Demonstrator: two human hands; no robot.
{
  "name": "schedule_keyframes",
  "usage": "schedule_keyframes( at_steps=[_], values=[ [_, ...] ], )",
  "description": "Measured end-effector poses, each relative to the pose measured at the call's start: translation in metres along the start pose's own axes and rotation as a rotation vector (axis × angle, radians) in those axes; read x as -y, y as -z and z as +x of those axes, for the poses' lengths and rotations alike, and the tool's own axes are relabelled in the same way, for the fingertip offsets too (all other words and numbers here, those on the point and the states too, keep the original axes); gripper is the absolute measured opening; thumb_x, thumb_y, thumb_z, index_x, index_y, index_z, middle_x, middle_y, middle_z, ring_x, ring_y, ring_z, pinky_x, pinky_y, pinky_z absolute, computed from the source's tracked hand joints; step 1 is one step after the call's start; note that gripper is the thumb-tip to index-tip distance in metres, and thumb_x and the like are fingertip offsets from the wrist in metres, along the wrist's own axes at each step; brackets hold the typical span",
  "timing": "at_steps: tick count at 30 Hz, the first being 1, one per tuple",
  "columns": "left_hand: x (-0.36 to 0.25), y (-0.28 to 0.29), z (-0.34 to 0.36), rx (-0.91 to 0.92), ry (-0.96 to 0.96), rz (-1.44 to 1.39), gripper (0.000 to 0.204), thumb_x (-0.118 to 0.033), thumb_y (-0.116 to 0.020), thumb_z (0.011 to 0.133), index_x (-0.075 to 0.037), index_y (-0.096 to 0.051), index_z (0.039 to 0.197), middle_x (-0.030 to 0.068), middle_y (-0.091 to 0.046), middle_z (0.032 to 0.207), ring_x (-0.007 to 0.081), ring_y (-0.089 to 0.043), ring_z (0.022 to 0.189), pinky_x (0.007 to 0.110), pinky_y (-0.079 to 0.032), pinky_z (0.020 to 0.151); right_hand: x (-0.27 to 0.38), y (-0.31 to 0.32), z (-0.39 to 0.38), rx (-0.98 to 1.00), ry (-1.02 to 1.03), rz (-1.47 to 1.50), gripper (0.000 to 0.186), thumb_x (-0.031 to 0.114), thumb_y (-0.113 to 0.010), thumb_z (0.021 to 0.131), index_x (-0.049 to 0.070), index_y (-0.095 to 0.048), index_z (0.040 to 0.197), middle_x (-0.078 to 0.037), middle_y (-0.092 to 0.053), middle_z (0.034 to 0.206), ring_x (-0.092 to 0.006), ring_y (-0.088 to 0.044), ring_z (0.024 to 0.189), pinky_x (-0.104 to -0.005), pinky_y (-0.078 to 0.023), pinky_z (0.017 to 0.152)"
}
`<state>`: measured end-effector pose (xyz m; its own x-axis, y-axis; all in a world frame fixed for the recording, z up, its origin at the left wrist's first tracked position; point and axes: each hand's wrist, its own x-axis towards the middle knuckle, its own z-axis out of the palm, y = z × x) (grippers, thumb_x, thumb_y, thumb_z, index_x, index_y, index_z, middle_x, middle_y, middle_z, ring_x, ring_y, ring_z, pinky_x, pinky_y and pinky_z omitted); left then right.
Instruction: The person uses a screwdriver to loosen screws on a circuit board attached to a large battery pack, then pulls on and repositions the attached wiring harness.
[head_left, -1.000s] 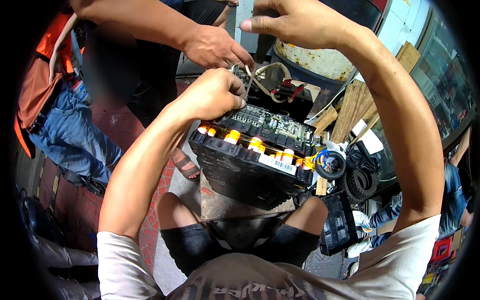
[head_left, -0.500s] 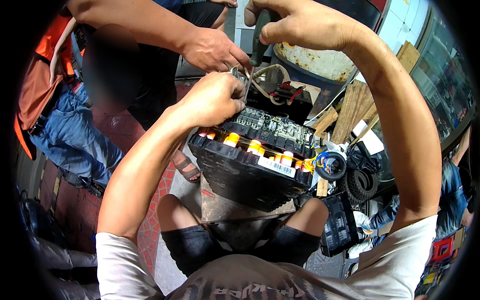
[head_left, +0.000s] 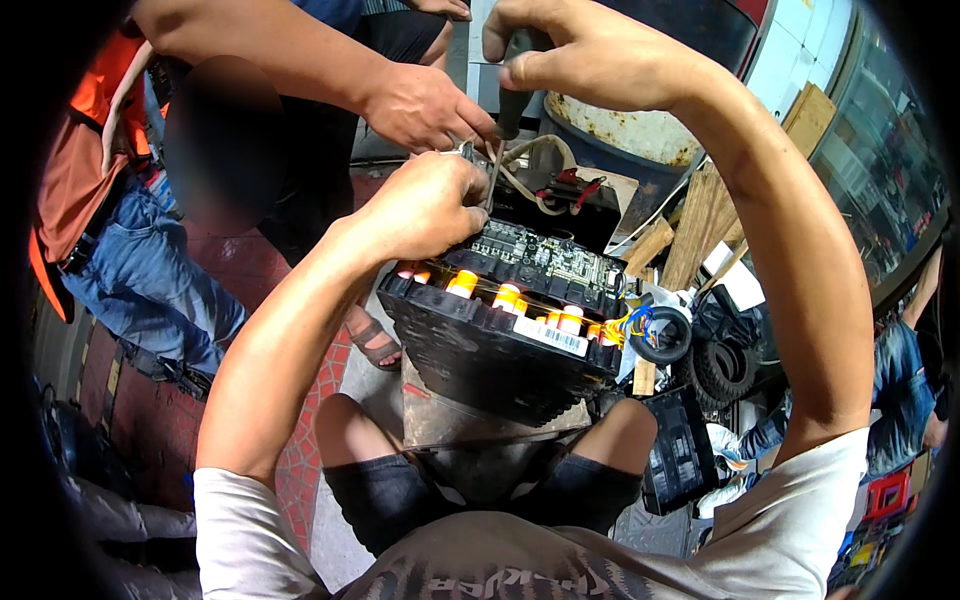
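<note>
the right grip (head_left: 580, 62) is partly curled, with thumb and fingers about the dark handle of a screwdriver (head_left: 513, 112). the screwdriver stands near-upright below this grip; its shaft runs down beside the left grip (head_left: 425, 210). the left grip is bunched, thumb and forefinger drawn close at the shaft; whether they steady the shaft or hold a small part cannot be told.

the black case (head_left: 480, 345) sits below and to the right of the left grip, on a low support board (head_left: 430, 420). a co-worker's hand (head_left: 425, 105) is just above the left grip, near the shaft.

status: the upper side of the case is open. the circuit board (head_left: 535, 252), right of the left grip, is exposed, and orange-and-white cylinders (head_left: 463, 283) show along the near edge. bundled wires (head_left: 632, 322) are at the far right end. driver work at the board's left end appears under way and unfinished; the number of fasteners done or remaining cannot be counted.

not visible: the screwdriver tip and its seat are concealed by the left grip. the co-worker's fingertips and the pale cable (head_left: 560, 145) overlap near the shaft; their contact is unclear. the board's left end is covered.
</note>
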<state>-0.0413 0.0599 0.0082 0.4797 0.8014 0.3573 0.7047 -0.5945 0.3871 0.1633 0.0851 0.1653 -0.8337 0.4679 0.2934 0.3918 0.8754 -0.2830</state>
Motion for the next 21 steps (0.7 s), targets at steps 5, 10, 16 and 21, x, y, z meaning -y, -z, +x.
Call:
schedule_keyframes(
  at_steps=[5,10,16,21],
  values=[
    [0.005,-0.001,-0.002,-0.043,-0.04,0.029,0.015,-0.007,-0.075,0.087,0.008,-0.072,0.088,0.0268,-0.068,0.077,0.0371,-0.068,0.069,0.046,-0.053,0.07,-0.027,-0.007,0.007,0.102,-0.072,0.692,0.024,-0.01,-0.056,0.081,0.002,-0.064,0.1,-0.007,-0.064,0.107,-0.0181,-0.059,0.094,-0.0294,-0.046,0.08],
    [0.004,-0.003,-0.001,-0.081,-0.064,0.01,0.014,-0.008,-0.074,0.088,0.006,-0.072,0.088,0.0266,-0.069,0.079,0.0387,-0.07,0.072,0.047,-0.054,0.071,-0.016,-0.01,-0.007,0.0,-0.106,0.827,0.027,-0.015,-0.052,0.079,0.003,-0.061,0.096,-0.008,-0.065,0.102,-0.02,-0.06,0.094,-0.03,-0.045,0.079],
    [0.004,0.003,0.003,0.017,-0.062,0.132,0.013,-0.009,-0.074,0.088,0.004,-0.073,0.092,0.0242,-0.07,0.081,0.0379,-0.072,0.077,0.046,-0.056,0.075,-0.033,-0.008,-0.023,-0.112,-0.188,0.779,0.026,-0.012,-0.054,0.081,0.002,-0.065,0.1,-0.009,-0.069,0.1,-0.0183,-0.063,0.086,-0.0303,-0.048,0.077],
    [0.007,0.011,0.009,0.144,-0.108,0.128,0.014,-0.01,-0.073,0.087,0.001,-0.075,0.096,0.0219,-0.073,0.087,0.0371,-0.073,0.081,0.045,-0.057,0.08,-0.025,0.008,-0.044,-0.251,-0.123,0.794,0.023,-0.008,-0.057,0.083,0.002,-0.066,0.101,-0.011,-0.071,0.1,-0.021,-0.07,0.092,-0.0305,-0.054,0.081]
  ],
)
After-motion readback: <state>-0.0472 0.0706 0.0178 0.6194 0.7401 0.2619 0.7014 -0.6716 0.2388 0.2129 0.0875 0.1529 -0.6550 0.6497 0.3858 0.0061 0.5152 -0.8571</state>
